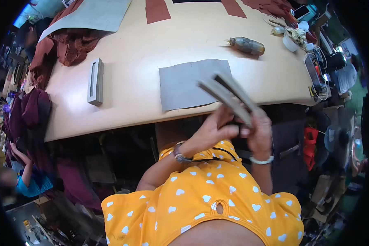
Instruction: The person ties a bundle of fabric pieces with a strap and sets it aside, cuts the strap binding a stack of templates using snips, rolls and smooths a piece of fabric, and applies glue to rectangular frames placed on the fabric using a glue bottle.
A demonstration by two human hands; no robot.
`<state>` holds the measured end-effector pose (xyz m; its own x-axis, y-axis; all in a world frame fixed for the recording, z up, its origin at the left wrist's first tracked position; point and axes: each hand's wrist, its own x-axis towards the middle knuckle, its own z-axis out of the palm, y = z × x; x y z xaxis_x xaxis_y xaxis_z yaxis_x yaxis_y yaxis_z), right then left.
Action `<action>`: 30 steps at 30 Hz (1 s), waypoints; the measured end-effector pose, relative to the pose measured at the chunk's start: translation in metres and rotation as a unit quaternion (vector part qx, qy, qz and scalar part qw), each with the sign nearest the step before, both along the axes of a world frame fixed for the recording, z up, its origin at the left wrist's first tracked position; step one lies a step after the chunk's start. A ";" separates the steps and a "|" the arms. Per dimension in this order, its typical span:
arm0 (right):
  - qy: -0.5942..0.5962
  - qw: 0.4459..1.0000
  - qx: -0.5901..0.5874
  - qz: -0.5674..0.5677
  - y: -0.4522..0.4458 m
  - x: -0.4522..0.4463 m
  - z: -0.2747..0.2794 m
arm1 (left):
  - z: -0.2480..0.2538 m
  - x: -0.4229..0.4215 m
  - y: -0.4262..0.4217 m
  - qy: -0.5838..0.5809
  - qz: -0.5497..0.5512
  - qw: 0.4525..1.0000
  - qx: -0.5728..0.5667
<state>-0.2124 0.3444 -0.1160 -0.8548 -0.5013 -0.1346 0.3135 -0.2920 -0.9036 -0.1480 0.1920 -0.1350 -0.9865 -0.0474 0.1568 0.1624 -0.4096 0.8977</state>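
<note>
Above the table's near edge, my left hand (217,129) closes round the lower end of a stack of grey strips (223,96). My right hand (259,131) grips the same strips from the right, with its thumb near the left thumb. The strips tilt up to the left and split into two bundles with a dark gap between. Motion blurs them a little. Behind them lies a flat grey sheet (192,84), its right part partly covered by the strips. A similar stack of grey slotted pieces (95,82) rests on the left of the table.
A brown bottle with a thin nozzle (248,46) lies on its side on the table (131,98). A white cup (291,43) stands at the far right among clutter. Reddish-brown cloth (76,45) is heaped at the far left. A person in blue (35,184) sits at left.
</note>
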 end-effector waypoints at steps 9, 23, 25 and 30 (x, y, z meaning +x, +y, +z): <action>0.449 0.848 0.276 -0.060 -0.041 -0.015 0.028 | 0.010 -0.002 -0.067 -0.125 -0.076 0.978 -0.152; 0.192 0.910 0.324 0.174 0.022 -0.022 0.037 | 0.020 0.010 -0.090 0.009 0.131 0.866 -0.483; 0.164 0.978 0.122 0.042 0.056 -0.019 0.037 | 0.014 -0.001 -0.099 -0.060 0.198 0.847 -0.490; -0.038 0.989 -0.115 -0.086 0.094 -0.014 -0.037 | -0.005 -0.012 -0.088 -0.093 0.179 0.819 -0.538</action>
